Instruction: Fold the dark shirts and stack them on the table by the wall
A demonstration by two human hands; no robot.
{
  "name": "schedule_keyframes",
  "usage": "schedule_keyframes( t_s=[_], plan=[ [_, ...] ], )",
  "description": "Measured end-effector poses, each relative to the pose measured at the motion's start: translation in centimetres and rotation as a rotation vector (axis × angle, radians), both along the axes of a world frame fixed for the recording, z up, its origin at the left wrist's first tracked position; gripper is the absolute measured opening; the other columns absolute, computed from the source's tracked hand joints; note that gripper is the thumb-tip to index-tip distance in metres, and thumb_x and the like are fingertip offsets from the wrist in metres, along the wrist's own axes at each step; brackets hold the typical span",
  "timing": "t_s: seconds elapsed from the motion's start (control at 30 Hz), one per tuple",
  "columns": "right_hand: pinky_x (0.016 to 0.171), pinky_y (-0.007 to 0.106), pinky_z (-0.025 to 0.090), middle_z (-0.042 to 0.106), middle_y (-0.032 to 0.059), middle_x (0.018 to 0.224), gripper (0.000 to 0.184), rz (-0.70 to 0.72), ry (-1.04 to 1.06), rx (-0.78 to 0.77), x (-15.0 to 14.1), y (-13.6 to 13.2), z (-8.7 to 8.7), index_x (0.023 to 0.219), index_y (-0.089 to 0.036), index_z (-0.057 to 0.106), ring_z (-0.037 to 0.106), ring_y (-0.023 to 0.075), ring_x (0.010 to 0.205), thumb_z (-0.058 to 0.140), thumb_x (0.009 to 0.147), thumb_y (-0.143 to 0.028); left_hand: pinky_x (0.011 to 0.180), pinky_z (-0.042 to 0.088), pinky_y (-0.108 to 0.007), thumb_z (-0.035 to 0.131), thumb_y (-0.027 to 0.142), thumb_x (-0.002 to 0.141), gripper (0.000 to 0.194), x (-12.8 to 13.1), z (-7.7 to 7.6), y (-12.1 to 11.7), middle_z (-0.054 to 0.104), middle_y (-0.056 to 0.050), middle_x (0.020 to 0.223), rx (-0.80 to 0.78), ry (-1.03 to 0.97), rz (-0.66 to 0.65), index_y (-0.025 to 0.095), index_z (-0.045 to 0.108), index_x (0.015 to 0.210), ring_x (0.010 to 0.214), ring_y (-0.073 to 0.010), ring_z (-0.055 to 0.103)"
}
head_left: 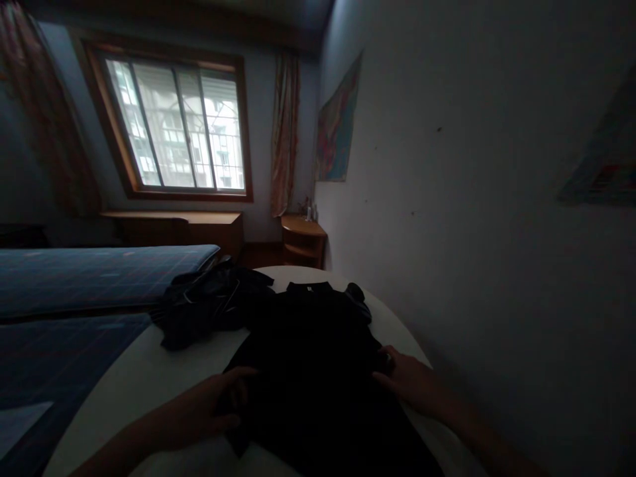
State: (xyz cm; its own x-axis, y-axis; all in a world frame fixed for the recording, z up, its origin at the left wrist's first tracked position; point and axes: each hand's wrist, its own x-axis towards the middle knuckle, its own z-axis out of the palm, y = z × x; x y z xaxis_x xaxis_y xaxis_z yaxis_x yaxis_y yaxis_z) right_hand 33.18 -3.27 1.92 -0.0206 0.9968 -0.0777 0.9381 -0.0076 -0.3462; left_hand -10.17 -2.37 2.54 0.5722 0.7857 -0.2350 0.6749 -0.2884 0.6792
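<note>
A black collared shirt (313,371) lies spread out, its collar and small pale neck label towards the far side. My left hand (216,404) is at its left edge, index finger stretched over the cloth and thumb apart from it. At the right edge, my right hand (405,377) has its fingers bent and thumb close by, with the shirt's border at the fingertips. The dark cloth hides most folds. Another dark garment with thin light piping (213,301) lies crumpled to the left of the collar.
The clothes lie on a round white table (144,377). Left of it is a bed with a blue checked cover (99,275). A white wall (472,265) rises close on the right. Wooden desk (213,222), corner shelf (303,228) and window (173,126) stand at the back.
</note>
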Motion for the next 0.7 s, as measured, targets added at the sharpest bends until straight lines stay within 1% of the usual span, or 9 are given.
schedule_keyframes(
  t_s=[0.1, 0.2, 0.3, 0.4, 0.47, 0.53, 0.57, 0.63, 0.7],
  plan=[
    [0.079, 0.031, 0.046, 0.071, 0.0093, 0.11, 0.057, 0.104, 0.117, -0.039, 0.0, -0.6, -0.2, 0.132, -0.021, 0.05, 0.067, 0.0242, 0.097, 0.061, 0.077, -0.026, 0.093, 0.046, -0.036, 0.055, 0.028, 0.083, 0.038, 0.2, -0.2, -0.3, 0.066, -0.004, 0.112, 0.041, 0.069, -0.003, 0.025, 0.061, 0.121, 0.104, -0.0225, 0.062],
    [0.078, 0.029, 0.045, 0.071, 0.0068, 0.103, 0.054, 0.157, 0.138, -0.068, 0.1, -0.8, -0.2, 0.129, -0.021, 0.053, 0.066, 0.0204, 0.091, 0.054, 0.075, -0.015, 0.086, 0.049, -0.032, 0.053, 0.023, 0.081, 0.024, 0.1, -0.1, -0.4, 0.069, -0.002, 0.101, 0.046, 0.071, -0.035, 0.022, 0.067, 0.1, 0.096, -0.0206, 0.064],
    [0.075, 0.028, 0.043, 0.071, 0.0059, 0.098, 0.05, 0.152, 0.062, -0.093, 0.2, -1.2, 0.6, 0.121, -0.02, 0.059, 0.066, 0.0193, 0.087, 0.051, 0.073, -0.01, 0.072, 0.049, -0.026, 0.053, 0.017, 0.072, 0.025, -0.4, 0.4, -0.4, 0.07, 0.002, 0.089, -0.076, 0.088, -0.099, 0.022, 0.067, 0.092, 0.083, -0.0177, 0.064],
    [0.068, 0.027, 0.043, 0.07, 0.0057, 0.095, 0.054, 0.124, -0.016, -0.19, 0.8, -1.8, 1.9, 0.121, -0.019, 0.06, 0.065, 0.02, 0.083, 0.056, 0.067, -0.009, 0.061, 0.044, -0.023, 0.055, 0.016, 0.063, 0.026, -1.0, 0.5, -0.5, 0.069, 0.004, 0.078, -0.238, 0.148, -0.198, 0.023, 0.07, 0.083, 0.071, -0.0157, 0.062],
    [0.063, 0.026, 0.042, 0.07, 0.0045, 0.091, 0.061, 0.126, -0.034, -0.292, 1.5, -2.2, 2.5, 0.123, -0.02, 0.059, 0.065, 0.0202, 0.079, 0.061, 0.063, -0.009, 0.055, 0.04, -0.022, 0.059, 0.018, 0.062, 0.021, -1.2, 0.2, -0.5, 0.066, 0.005, 0.07, -0.371, 0.143, -0.255, 0.024, 0.07, 0.078, 0.063, -0.0144, 0.059],
    [0.057, 0.025, 0.04, 0.069, 0.0028, 0.086, 0.065, 0.125, -0.048, -0.378, 2.3, -2.5, 2.8, 0.123, -0.021, 0.059, 0.064, 0.0199, 0.073, 0.063, 0.059, -0.009, 0.052, 0.039, -0.021, 0.06, 0.023, 0.065, 0.01, -1.3, -0.3, -0.5, 0.062, 0.004, 0.063, -0.465, 0.145, -0.264, 0.023, 0.067, 0.073, 0.056, -0.0136, 0.056],
    [0.056, 0.025, 0.039, 0.068, 0.0023, 0.084, 0.065, 0.123, -0.062, -0.395, 2.6, -2.5, 2.8, 0.123, -0.022, 0.059, 0.064, 0.02, 0.072, 0.064, 0.059, -0.009, 0.05, 0.039, -0.022, 0.061, 0.025, 0.068, 0.006, -1.3, -0.6, -0.4, 0.061, 0.004, 0.06, -0.474, 0.171, -0.25, 0.022, 0.065, 0.069, 0.053, -0.0137, 0.055],
    [0.059, 0.026, 0.04, 0.069, 0.0028, 0.084, 0.058, 0.132, -0.099, -0.358, 2.9, -2.3, 2.6, 0.117, -0.023, 0.062, 0.065, 0.0206, 0.074, 0.065, 0.061, -0.011, 0.048, 0.04, -0.023, 0.059, 0.031, 0.075, 0.015, -1.1, -1.0, -0.1, 0.059, 0.002, 0.058, -0.412, 0.242, -0.183, 0.021, 0.061, 0.064, 0.05, -0.0145, 0.056],
    [0.065, 0.028, 0.043, 0.07, 0.0048, 0.088, 0.042, 0.16, -0.124, -0.257, 2.5, -1.9, 2.4, 0.108, -0.022, 0.065, 0.065, 0.0215, 0.08, 0.063, 0.067, -0.014, 0.049, 0.042, -0.024, 0.055, 0.034, 0.082, 0.021, -0.4, -1.2, 0.2, 0.062, 0.001, 0.06, -0.25, 0.287, -0.082, 0.02, 0.06, 0.068, 0.051, -0.0163, 0.059]
  ],
)
